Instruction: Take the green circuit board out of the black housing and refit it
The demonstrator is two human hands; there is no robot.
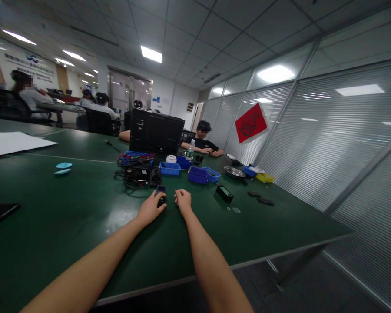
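Both my arms reach out over a dark green table (68, 217). My left hand (151, 208) lies closed over a small dark object (161, 195) that has a blue top, with the fingers wrapped round it. My right hand (183, 199) rests on the table just to the right of it, fingers curled into a loose fist, and nothing shows inside it. A small black box (224, 193) lies a little to the right of my right hand.
Behind my hands lie a tangle of cables with a black device (135, 174), several blue bins (198, 174), a metal bowl (234, 172), a yellow tray (265, 177) and a black computer case (156, 131). A person in a black cap (203, 139) sits at the far side; others sit at the back left.
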